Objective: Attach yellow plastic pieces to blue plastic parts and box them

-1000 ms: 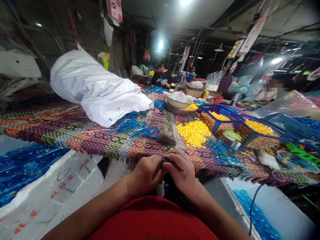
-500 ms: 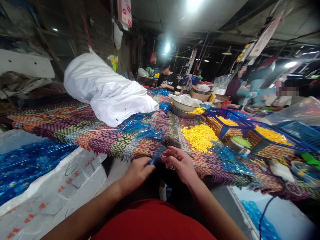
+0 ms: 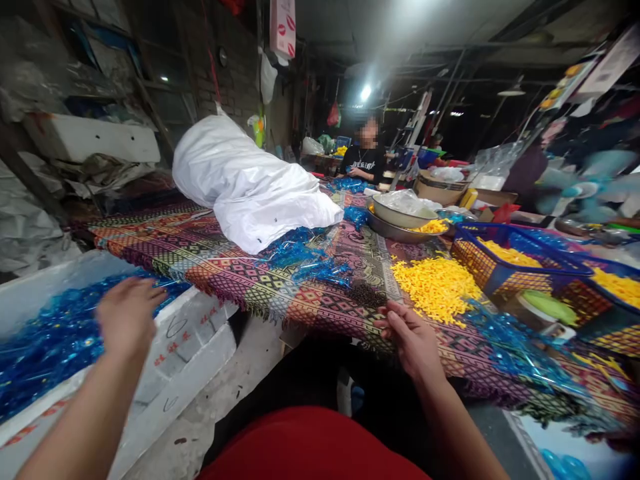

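1. L hand (image 3: 129, 313) is open, fingers spread. It is over blue plastic (image 3: 60, 347), right by it. Can't tell if it touches.
2. The blue plastic is shiny, in a big heap, w/ small yellow specks. It lies in a white foam box (image 3: 197, 327), which has red marks on its side.
3. R hand (image 3: 407, 340) is by the front edge of a woven cloth (image 3: 225, 280). Fingers bend a bit, not pressed together. Can't tell if they pinch sth thin.
4. A yellow pile (image 3: 435, 290) of small bits lies on the cloth, just past R hand. A small dark heap (image 3: 367, 295) sits just beside the pile.
5. The two hands are well apart, w/ the cloth's edge btwn them.
6. More blue plastic (image 3: 300, 257) lies by a big white sack (image 3: 250, 187) on the cloth.
7. Two metal bowls (image 3: 395, 217) sit past the yellow pile. A blue basket (image 3: 500, 260) w/ yellow bits is to the right.
8. A co-worker (image 3: 363, 160) in a black top sits at the far end of the cloth.
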Demonstrator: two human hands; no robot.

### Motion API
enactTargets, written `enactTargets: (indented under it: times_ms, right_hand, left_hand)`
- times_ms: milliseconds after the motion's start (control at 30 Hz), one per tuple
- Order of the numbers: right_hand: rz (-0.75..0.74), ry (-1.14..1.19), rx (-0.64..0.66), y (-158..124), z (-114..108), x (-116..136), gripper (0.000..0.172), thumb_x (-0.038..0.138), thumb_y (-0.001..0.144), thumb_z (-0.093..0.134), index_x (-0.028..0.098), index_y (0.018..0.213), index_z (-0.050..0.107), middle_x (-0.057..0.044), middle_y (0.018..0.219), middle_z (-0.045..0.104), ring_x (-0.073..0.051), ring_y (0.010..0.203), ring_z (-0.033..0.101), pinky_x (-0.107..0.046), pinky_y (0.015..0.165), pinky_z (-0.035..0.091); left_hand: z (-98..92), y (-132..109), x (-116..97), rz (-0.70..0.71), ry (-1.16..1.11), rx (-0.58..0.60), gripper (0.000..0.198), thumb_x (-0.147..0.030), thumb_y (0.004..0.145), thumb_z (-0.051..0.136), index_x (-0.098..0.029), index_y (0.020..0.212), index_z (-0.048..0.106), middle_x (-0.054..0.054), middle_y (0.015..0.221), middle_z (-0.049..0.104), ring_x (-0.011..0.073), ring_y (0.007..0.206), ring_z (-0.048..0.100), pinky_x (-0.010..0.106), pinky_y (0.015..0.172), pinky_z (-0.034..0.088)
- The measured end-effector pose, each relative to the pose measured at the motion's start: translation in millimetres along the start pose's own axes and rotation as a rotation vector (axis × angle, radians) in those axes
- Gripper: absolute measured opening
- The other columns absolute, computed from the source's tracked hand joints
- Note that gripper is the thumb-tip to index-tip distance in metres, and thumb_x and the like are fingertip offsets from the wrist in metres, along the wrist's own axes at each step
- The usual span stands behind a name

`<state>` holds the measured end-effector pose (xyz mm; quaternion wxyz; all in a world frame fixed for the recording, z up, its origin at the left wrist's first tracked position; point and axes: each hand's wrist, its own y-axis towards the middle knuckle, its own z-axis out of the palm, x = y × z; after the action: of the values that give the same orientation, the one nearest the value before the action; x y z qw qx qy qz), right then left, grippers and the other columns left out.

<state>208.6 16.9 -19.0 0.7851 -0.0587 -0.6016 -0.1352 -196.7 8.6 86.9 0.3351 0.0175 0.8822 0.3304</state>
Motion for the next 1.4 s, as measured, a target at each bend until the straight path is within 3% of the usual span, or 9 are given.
enactTargets:
  times_ms: [133, 267, 400, 533, 700, 800, 933, 1100, 1400]
  right_hand:
    - [-0.043, -0.065, 0.016, -4.2, 0.4, 2.3, 0.032, 0.032, 0.066, 0.073, 0.016, 0.093, 0.064, -0.006, 0.083, 0.066, -0.015, 0.062, 0.063, -0.024, 0.047, 0.045]
    - [-0.101, -0.116, -0.081, -12.0, -23.1, 16.5, 0.031, 0.032, 0.066, 0.073, 0.016, 0.091, 0.065, -0.005, 0.079, 0.067, -0.015, 0.060, 0.063, -0.024, 0.047, 0.044]
    - [-0.132, -0.178, -0.308, -17.4, -72.9, 28.4, 0.035, 0.036, 0.062, 0.075, 0.017, 0.091, 0.065, -0.004, 0.078, 0.067, -0.014, 0.056, 0.062, -0.022, 0.043, 0.042]
    - [-0.134, -0.546, -0.411, -5.5, -113.8, 30.4, 0.044, 0.047, 0.068, 0.065, 0.014, 0.096, 0.064, -0.005, 0.072, 0.067, -0.015, 0.051, 0.059, -0.023, 0.042, 0.041]
    - [-0.190, -1.316, -0.197, 35.3, -113.0, 27.8, 0.036, 0.042, 0.081, 0.044, 0.014, 0.084, 0.068, -0.009, 0.077, 0.070, -0.019, 0.068, 0.063, -0.028, 0.061, 0.046]
    - [-0.185, -1.425, -0.112, 57.1, -99.0, 25.6, 0.027, 0.035, 0.078, 0.050, 0.017, 0.072, 0.069, -0.010, 0.078, 0.070, -0.020, 0.074, 0.063, -0.028, 0.066, 0.043]
    - [-0.161, -1.543, -0.023, 69.7, -90.9, 22.8, 0.025, 0.034, 0.076, 0.053, 0.017, 0.067, 0.068, -0.010, 0.072, 0.069, -0.021, 0.068, 0.062, -0.028, 0.061, 0.040]
    - [-0.199, -1.671, 0.069, 71.0, -100.3, 16.9, 0.028, 0.038, 0.080, 0.047, 0.020, 0.081, 0.068, -0.008, 0.084, 0.070, -0.022, 0.076, 0.063, -0.028, 0.064, 0.042]
    - [-0.198, -1.629, 0.047, 78.0, -118.0, 3.8, 0.034, 0.047, 0.076, 0.046, 0.021, 0.080, 0.068, -0.008, 0.082, 0.070, -0.025, 0.071, 0.063, -0.033, 0.063, 0.045]
  left_hand:
    - [82.5, 8.2, -35.8, 0.233, 0.094, 0.249, 0.019, -0.029, 0.087, 0.044, -0.018, 0.089, 0.059, 0.004, 0.080, 0.063, 0.0155, 0.079, 0.058, 0.029, 0.074, 0.047]
    - [171.4, 14.8, -70.5, 0.549, 0.403, 0.487, 0.020, -0.017, 0.085, 0.041, -0.013, 0.089, 0.060, 0.012, 0.092, 0.062, 0.0215, 0.090, 0.056, 0.033, 0.077, 0.044]
    - [214.2, 17.8, -75.1, 0.612, 0.432, 0.531, 0.020, -0.004, 0.077, 0.043, -0.006, 0.079, 0.062, 0.022, 0.088, 0.061, 0.0302, 0.092, 0.055, 0.040, 0.073, 0.043]
    - [217.2, 22.3, -68.1, 0.639, 0.448, 0.545, 0.025, 0.001, 0.075, 0.037, -0.003, 0.079, 0.061, 0.024, 0.084, 0.060, 0.0301, 0.086, 0.056, 0.040, 0.070, 0.044]
    - [192.0, 6.0, -67.6, 0.665, 0.472, 0.552, 0.025, -0.002, 0.078, 0.035, -0.006, 0.084, 0.059, 0.018, 0.085, 0.058, 0.0258, 0.081, 0.058, 0.035, 0.067, 0.045]
    - [178.7, -13.2, -64.8, 0.677, 0.455, 0.622, 0.021, -0.008, 0.080, 0.038, -0.010, 0.083, 0.059, 0.015, 0.087, 0.060, 0.0239, 0.078, 0.059, 0.033, 0.066, 0.046]
    - [173.1, -23.5, -62.1, 0.554, 0.386, 0.680, 0.021, -0.017, 0.083, 0.040, -0.014, 0.097, 0.056, 0.011, 0.090, 0.062, 0.0227, 0.081, 0.061, 0.032, 0.069, 0.047]
    - [179.6, -14.9, -69.3, 0.452, 0.317, 0.689, 0.023, -0.021, 0.086, 0.036, -0.013, 0.094, 0.057, 0.013, 0.088, 0.064, 0.0241, 0.084, 0.061, 0.036, 0.074, 0.047]
    - [185.8, -28.6, -73.5, 0.453, 0.248, 0.694, 0.021, -0.019, 0.083, 0.041, -0.011, 0.088, 0.060, 0.014, 0.089, 0.064, 0.0265, 0.086, 0.060, 0.039, 0.074, 0.048]
